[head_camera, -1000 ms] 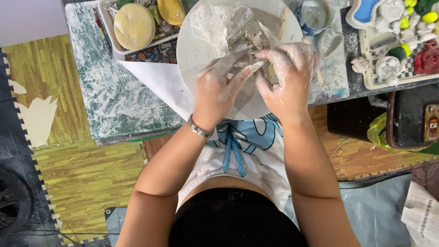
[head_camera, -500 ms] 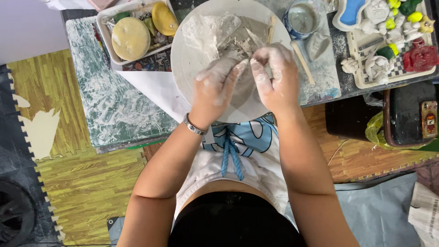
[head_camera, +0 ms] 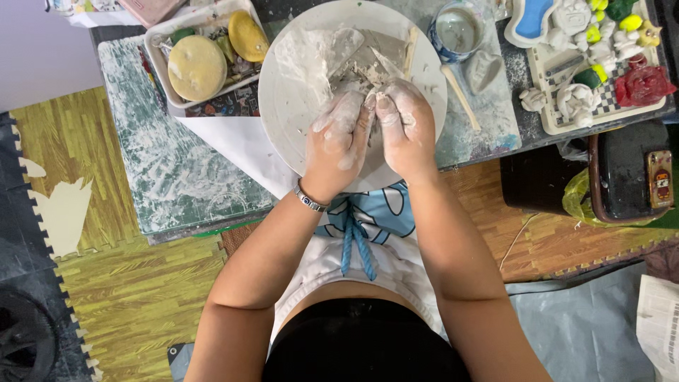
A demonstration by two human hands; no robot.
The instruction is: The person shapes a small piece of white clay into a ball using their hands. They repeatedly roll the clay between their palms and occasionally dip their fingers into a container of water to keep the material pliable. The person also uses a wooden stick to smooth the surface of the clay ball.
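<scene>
A lump of grey clay is being pinched between the left hand and right hand, fingertips pressed together, right over the round white turntable, probably so crumbs are being caught there. Water cup is being kept nearby.

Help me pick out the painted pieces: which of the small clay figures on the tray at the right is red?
The red figure at the tray's right edge. Its neighbours are mostly bare white figures, with a few yellow and green ones.
</scene>
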